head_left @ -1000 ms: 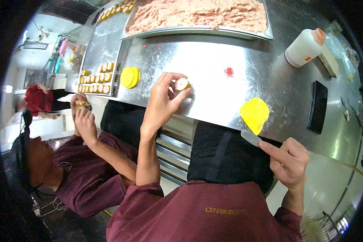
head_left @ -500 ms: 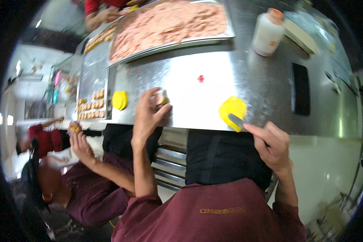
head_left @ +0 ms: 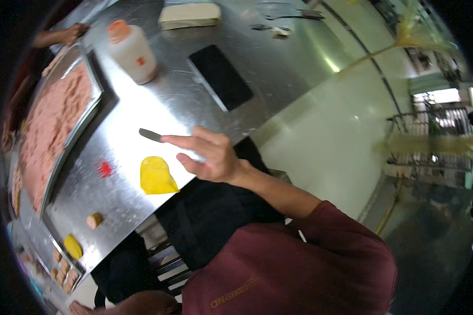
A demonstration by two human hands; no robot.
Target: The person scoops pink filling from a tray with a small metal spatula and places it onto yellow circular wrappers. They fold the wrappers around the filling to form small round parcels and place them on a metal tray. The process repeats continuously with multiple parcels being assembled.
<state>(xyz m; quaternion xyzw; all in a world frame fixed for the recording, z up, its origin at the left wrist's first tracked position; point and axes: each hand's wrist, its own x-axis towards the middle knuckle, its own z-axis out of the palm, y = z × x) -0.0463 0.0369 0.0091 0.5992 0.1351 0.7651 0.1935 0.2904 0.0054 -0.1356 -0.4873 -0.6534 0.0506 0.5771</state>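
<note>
My right hand (head_left: 210,155) is closed on a small flat spatula (head_left: 150,135), its index finger stretched along the tool. The grey blade points left, above the bright steel table and apart from the yellow dough wrappers (head_left: 156,176). These wrappers lie near the table's front edge, just below and left of my hand. Farther left stands a small dumpling (head_left: 93,220) with a yellow wrapper and pink filling. More yellow wrappers (head_left: 73,245) lie beyond it, near the tray. My left hand cannot be made out in the picture.
A large tray of pink minced filling (head_left: 58,115) takes up the left side. Several dumplings (head_left: 63,274) sit in a tray at lower left. A white bottle (head_left: 134,55), black phone (head_left: 222,77) and pale block (head_left: 190,16) stand farther back. Another person's hand (head_left: 72,34) shows at upper left.
My view has swung to the right. The spatula has lifted off the yellow wrappers. My left hand, earlier beside the dumpling, has gone from sight; the dumpling now stands alone on the table.
</note>
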